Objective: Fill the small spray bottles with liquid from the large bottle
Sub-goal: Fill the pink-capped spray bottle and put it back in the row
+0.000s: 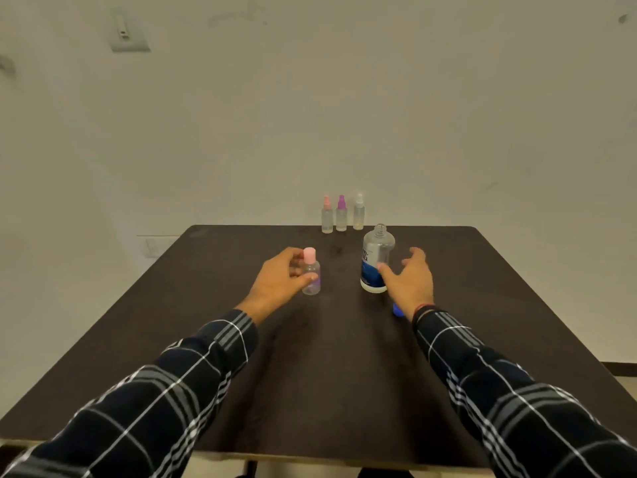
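A small clear bottle with a pink cap (311, 272) stands on the dark table (331, 357), and my left hand (281, 279) curls around its left side, thumb and fingers touching it. To the right stands the large clear bottle with a blue label (375, 258), uncapped. My right hand (410, 279) is spread open just right of it, with the thumb against its lower part. A blue cap (397, 309) peeks out from under my right wrist. Three small spray bottles stand at the far edge: pink-topped (327, 215), purple-topped (341, 213) and white-topped (359, 212).
The table's far edge meets a plain wall (310, 115) directly behind the three spray bottles. A wall switch (127, 32) sits at the upper left. The table's front edge runs along the bottom of the view.
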Demonstrator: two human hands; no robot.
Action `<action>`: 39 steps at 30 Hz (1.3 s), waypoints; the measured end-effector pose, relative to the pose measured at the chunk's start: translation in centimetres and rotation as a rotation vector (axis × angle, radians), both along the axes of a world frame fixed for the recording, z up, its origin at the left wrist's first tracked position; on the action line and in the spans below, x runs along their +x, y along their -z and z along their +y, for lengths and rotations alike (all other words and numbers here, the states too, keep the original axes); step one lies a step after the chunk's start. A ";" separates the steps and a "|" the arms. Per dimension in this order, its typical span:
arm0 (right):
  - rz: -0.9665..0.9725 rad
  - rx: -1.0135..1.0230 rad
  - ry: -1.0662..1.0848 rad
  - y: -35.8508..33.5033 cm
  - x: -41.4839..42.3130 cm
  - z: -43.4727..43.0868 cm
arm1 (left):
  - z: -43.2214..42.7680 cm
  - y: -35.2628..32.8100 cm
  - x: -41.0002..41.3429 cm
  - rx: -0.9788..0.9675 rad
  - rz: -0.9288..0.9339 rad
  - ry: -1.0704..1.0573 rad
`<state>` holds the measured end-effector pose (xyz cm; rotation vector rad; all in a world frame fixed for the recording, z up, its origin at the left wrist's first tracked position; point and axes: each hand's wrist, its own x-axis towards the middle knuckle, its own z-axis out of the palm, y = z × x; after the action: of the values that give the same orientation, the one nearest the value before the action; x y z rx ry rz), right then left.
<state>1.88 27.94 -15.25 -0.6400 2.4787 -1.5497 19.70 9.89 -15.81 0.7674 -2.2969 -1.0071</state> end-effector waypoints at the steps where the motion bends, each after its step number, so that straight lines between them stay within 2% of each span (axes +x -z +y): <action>1: 0.042 -0.060 0.083 -0.1 0.9 0.4 | 0.5 0.2 0.3 0.008 0.005 0.012; 3: 0.106 -0.139 0.126 0.0 2.6 0.8 | 1.4 0.8 0.5 0.013 -0.009 0.031; 5: 0.100 -0.140 -0.055 0.4 3.4 0.3 | 2.1 1.4 0.5 0.016 -0.040 0.052; 8: 0.061 -0.018 -0.406 0.4 4.1 -1.2 | 2.9 2.1 0.6 0.052 -0.030 0.061; 11: 0.078 -0.010 -0.553 0.0 5.0 -2.9 | 2.9 2.5 0.7 0.102 -0.006 0.042; 17: 0.098 -0.012 -0.494 0.4 5.5 -4.6 | 2.6 2.6 0.4 0.112 -0.018 0.031; 20: 0.180 0.044 -0.473 0.4 5.3 -4.9 | 2.5 2.9 0.3 0.124 -0.007 0.036; 24: 0.317 0.148 -0.520 0.0 5.1 -5.2 | 2.5 3.0 0.4 0.138 -0.001 0.049; 32: 0.462 0.319 -0.685 -0.9 4.5 -5.4 | 2.6 2.8 0.7 0.155 -0.016 0.074; 36: 0.380 0.387 -0.804 -1.5 3.7 -4.9 | 2.7 2.7 0.6 0.167 -0.010 0.079; 39: 0.210 0.222 -0.585 -1.1 4.4 -4.6 | 2.6 2.8 0.5 0.146 -0.031 0.075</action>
<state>6.23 23.31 -14.19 -1.3860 2.2437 -1.0167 20.22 12.46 -18.59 0.7635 -2.3127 -1.2166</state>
